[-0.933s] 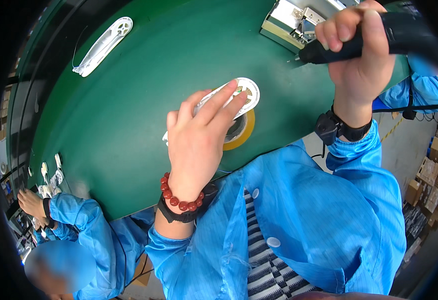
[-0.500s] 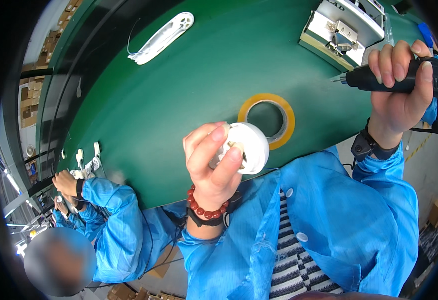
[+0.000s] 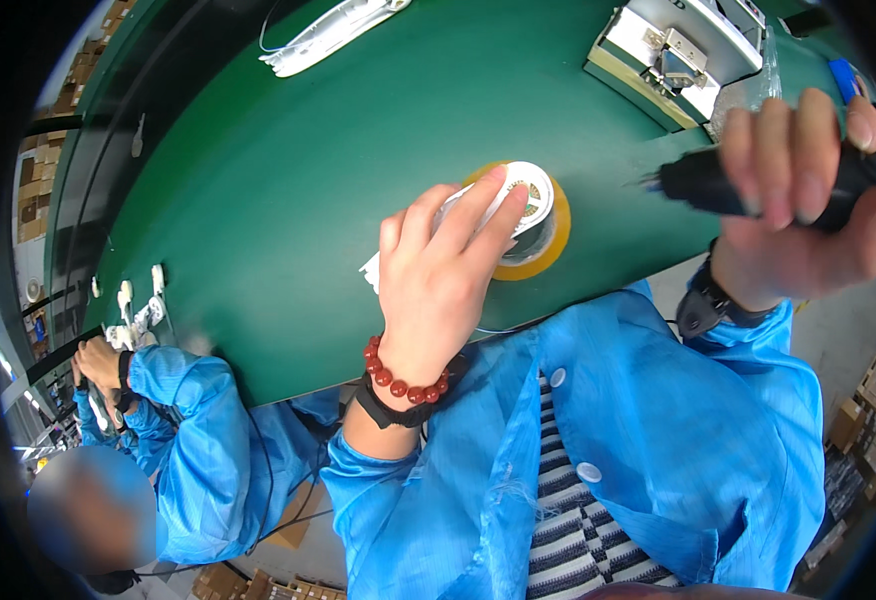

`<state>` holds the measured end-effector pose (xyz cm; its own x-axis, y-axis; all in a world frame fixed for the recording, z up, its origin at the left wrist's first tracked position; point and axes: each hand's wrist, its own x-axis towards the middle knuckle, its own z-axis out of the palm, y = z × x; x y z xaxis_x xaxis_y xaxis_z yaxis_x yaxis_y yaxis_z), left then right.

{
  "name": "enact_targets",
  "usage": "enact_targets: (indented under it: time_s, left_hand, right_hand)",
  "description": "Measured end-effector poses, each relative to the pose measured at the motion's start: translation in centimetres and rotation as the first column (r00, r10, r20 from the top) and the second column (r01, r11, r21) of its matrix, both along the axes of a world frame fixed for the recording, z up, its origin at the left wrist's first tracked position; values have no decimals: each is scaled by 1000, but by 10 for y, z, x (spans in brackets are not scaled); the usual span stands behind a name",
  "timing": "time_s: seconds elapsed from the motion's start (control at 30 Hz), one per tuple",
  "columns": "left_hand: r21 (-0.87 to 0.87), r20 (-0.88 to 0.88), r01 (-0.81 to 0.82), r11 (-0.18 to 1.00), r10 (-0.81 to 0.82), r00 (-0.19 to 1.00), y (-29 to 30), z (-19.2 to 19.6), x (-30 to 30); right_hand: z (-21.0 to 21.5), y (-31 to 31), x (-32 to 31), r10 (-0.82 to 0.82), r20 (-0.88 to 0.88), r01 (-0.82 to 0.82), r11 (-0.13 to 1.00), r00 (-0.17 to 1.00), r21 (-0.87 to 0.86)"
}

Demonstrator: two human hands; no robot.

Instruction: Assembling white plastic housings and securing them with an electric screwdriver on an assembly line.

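Left hand [image 3: 443,275] is lying over a long white plastic housing [image 3: 542,188], which is covering part of a round yellow tape roll [image 3: 561,236]; can't tell how closed that grip is. Right hand [image 3: 803,215] is gripping a chunky black handheld tool [image 3: 696,185]. Another elongated white plastic shell [image 3: 333,38] is sitting farther off on the green counter [image 3: 258,190].

Bright, soft light is covering the green table [image 3: 288,190]; the right hand [image 3: 788,245] is blurring, outer edges are bending.
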<state>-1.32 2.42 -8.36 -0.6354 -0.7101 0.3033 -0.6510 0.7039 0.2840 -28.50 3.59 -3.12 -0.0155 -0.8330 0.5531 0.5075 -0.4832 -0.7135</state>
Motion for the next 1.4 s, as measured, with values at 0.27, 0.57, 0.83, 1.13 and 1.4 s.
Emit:
enact_targets:
  time_s: [0.27, 0.57, 0.83, 1.13, 1.4]
  left_hand:
    - [100, -29, -35, 994, 39, 999, 1, -11, -7]
    - [116, -57, -39, 992, 46, 997, 5, -6, -6]
    - [104, -79, -35, 994, 43, 996, 8, -7, -5]
    - [101, -68, -23, 995, 30, 997, 13, -4, -5]
    - [49, -58, 5, 999, -2, 998, 38, -11, -10]
  right_hand:
    - [-16, -7, 47, 250, -301, -228, 968, 920, 106]
    - [-26, -3, 66, 94, -272, -79, 995, 958, 67]
    - [-23, -1, 71, 17, -337, 23, 993, 941, 116]
    - [-23, 4, 75, -10, -347, 52, 992, 938, 111]
    - [-31, 38, 73, -134, -526, 129, 991, 840, -46]
